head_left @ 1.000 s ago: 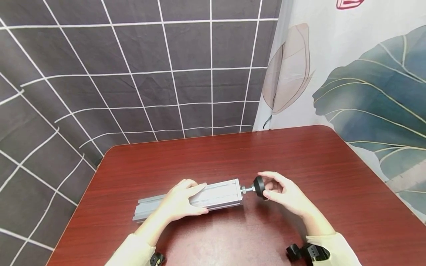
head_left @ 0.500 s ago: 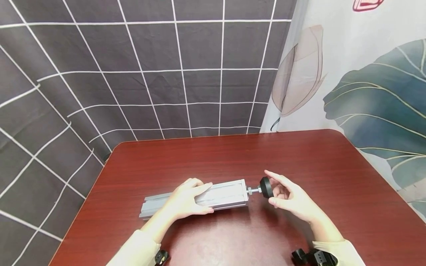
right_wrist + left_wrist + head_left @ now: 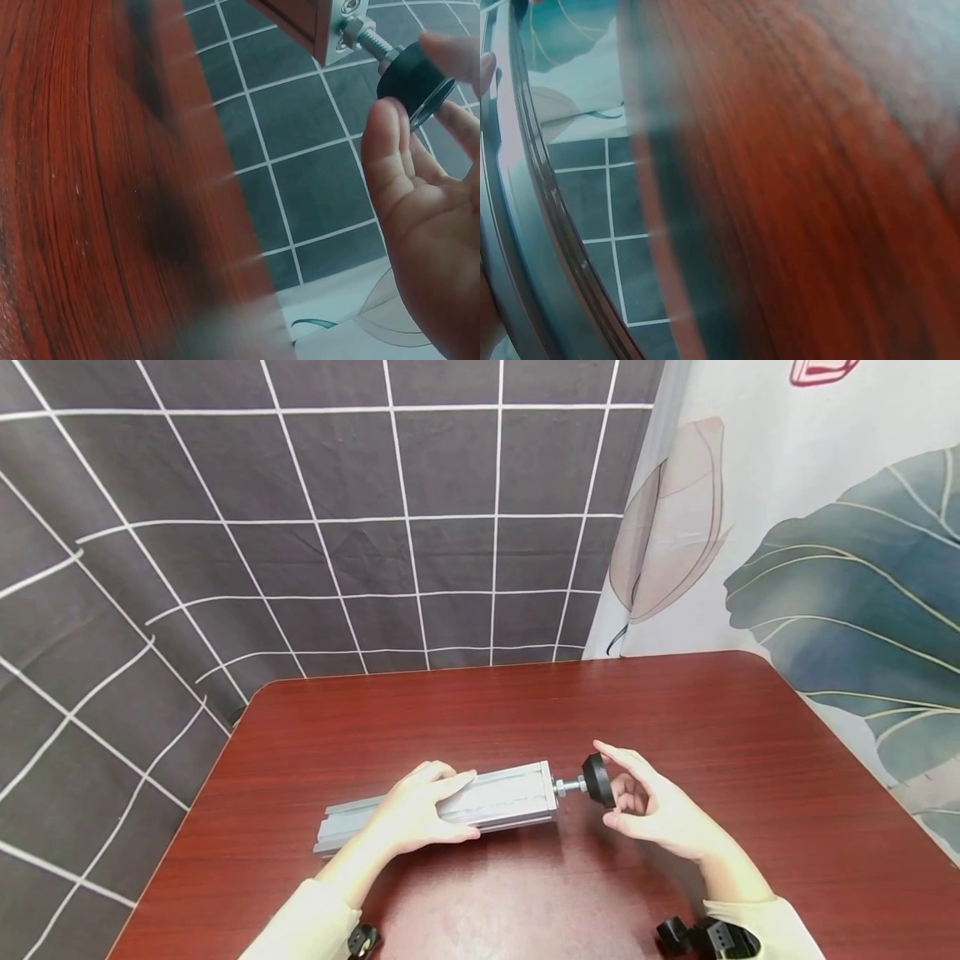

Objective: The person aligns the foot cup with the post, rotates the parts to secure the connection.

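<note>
A silver aluminium profile (image 3: 517, 795) lies lengthwise across the middle of the head view, raised a little off the table. My left hand (image 3: 420, 810) grips it from above, thumb at the near side and fingers over the top. In the left wrist view, the profile (image 3: 540, 225) runs along the left edge. From its right end plate sticks out a threaded rod with nuts (image 3: 570, 786), which carries a black levelling foot (image 3: 597, 780). My right hand (image 3: 663, 810) pinches the rim of this foot (image 3: 411, 81) between thumb and fingertips; the other fingers are curled behind it.
Beneath both hands is a reddish-brown wooden table (image 3: 495, 718) with rounded far corners. A dark grid-patterned curtain (image 3: 337, 460) hangs behind and to the left. To the right hangs a white curtain with leaf prints (image 3: 847, 585). Black wrist cameras (image 3: 708, 938) sit at the sleeves.
The head view has shifted slightly, so everything appears a bit farther right than a second ago. Left hand keeps its grip on the profile; the right fingers shift slightly at the levelling foot.
</note>
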A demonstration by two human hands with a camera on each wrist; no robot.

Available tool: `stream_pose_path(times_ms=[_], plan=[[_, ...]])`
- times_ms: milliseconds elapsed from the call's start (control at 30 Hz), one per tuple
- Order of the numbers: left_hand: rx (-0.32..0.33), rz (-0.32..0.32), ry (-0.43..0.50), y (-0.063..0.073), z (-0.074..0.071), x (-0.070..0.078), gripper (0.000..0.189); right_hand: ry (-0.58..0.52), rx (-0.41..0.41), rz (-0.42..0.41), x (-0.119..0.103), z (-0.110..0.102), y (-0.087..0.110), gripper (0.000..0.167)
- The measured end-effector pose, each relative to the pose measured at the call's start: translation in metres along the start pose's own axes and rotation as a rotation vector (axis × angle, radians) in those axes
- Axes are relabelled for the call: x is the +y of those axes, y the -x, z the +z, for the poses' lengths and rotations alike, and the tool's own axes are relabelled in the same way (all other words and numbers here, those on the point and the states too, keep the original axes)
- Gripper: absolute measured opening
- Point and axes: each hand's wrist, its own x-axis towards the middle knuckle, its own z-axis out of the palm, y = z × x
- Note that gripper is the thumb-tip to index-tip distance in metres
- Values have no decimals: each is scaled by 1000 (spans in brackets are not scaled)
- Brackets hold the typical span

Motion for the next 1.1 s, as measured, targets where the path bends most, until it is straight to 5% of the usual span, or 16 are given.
stream_pose_path(times_ms=[200,400,633,933,1100], plan=[[2,10,9,0,-1,2,71,71,68,64,-2,-1,-1,68],[-2,16,2,0,-1,3,71,-67,80,68,-3,2,-4,52],[2,22,-12,1,-1,5,71,-121,35,-81,-1,0,-5,66],[-3,-1,2,2,0,5,70,-139,-42,14,-4,-6,1,86],[-18,-17,14,3,0,7,70,19,30,51,-5,-3,1,73]])
